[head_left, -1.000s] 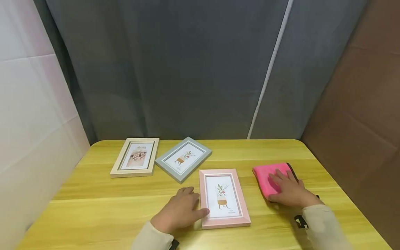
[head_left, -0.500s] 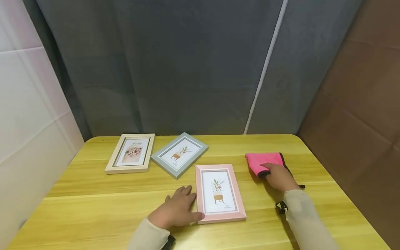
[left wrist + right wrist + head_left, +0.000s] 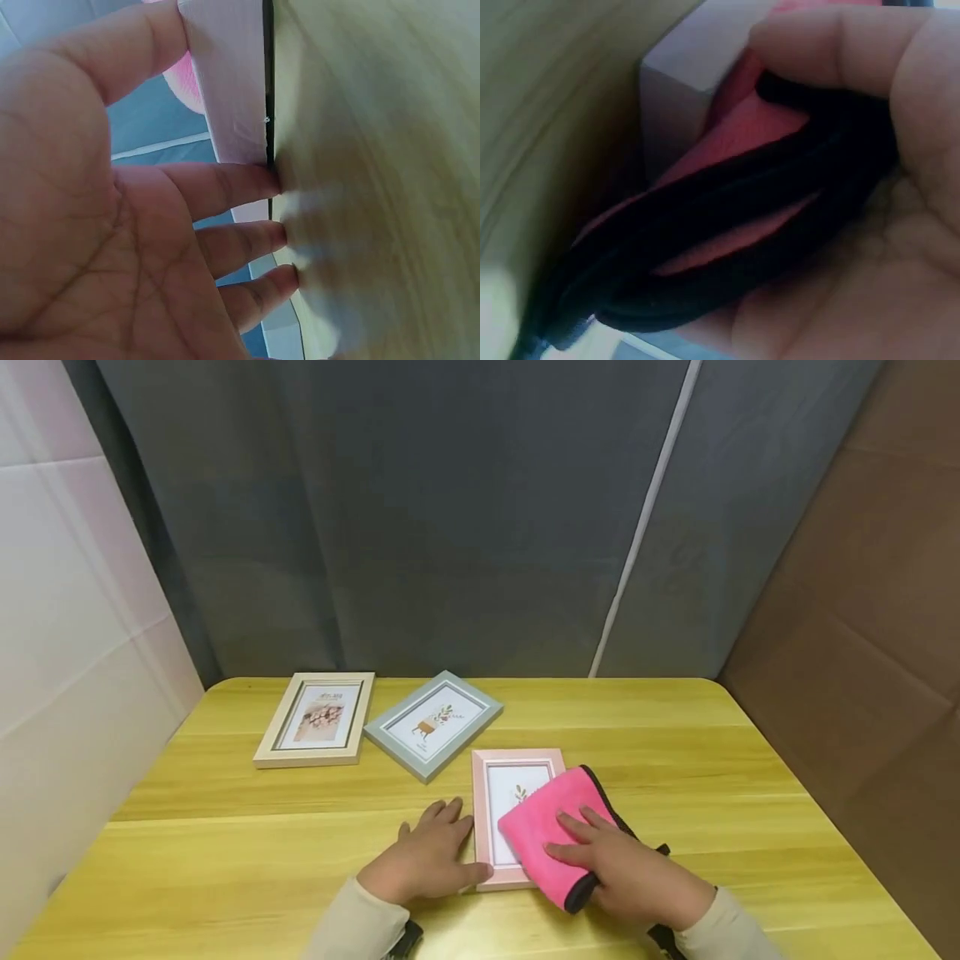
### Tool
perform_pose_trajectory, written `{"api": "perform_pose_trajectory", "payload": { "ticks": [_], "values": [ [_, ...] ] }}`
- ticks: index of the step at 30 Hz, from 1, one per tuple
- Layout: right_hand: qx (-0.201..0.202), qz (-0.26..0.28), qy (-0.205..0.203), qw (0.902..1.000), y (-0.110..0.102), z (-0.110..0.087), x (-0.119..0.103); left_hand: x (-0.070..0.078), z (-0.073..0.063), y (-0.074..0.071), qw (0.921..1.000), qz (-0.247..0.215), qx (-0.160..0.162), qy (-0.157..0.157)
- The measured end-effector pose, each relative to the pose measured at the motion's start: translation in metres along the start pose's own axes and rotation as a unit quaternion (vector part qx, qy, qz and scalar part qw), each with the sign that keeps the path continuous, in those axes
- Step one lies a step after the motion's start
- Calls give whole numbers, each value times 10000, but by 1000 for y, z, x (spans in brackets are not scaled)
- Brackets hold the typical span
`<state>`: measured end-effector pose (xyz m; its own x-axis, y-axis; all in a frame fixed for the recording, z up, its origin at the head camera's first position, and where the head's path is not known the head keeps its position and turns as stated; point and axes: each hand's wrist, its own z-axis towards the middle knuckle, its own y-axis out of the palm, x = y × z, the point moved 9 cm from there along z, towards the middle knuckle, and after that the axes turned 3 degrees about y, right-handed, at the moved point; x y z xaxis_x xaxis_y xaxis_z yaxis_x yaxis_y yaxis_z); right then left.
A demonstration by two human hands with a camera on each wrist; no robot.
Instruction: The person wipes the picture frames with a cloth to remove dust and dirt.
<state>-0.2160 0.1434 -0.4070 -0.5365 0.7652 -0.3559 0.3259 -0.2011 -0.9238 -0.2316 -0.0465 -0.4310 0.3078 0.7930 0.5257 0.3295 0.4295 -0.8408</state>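
1. My left hand lies flat on the table, fingers spread, thumb and fingertips against the left edge of the pink frame.
2. My right hand presses the pink cloth onto the frame's glass, fingers extended on top, thumb curled under its black-trimmed edge.
3. The cloth covers the frame's right and lower parts, just right of my left hand.
4. A grey frame and a cream frame lie beyond my left hand, apart from it.
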Motion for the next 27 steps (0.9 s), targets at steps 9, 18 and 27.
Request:
{"api": "perform_pose_trajectory", "payload": {
  "ticks": [9,18,27],
  "values": [
    [-89,472,692,9964,-2,40,18,1,-1,0,9997,172,-157,-30],
    [239,730,1033,9917,-14,81,46,5,0,-2,9997,164,-169,-29],
    [-74,565,370,9977,-19,41,15,4,-2,-2,9998,-33,-154,-75]
  ]
}}
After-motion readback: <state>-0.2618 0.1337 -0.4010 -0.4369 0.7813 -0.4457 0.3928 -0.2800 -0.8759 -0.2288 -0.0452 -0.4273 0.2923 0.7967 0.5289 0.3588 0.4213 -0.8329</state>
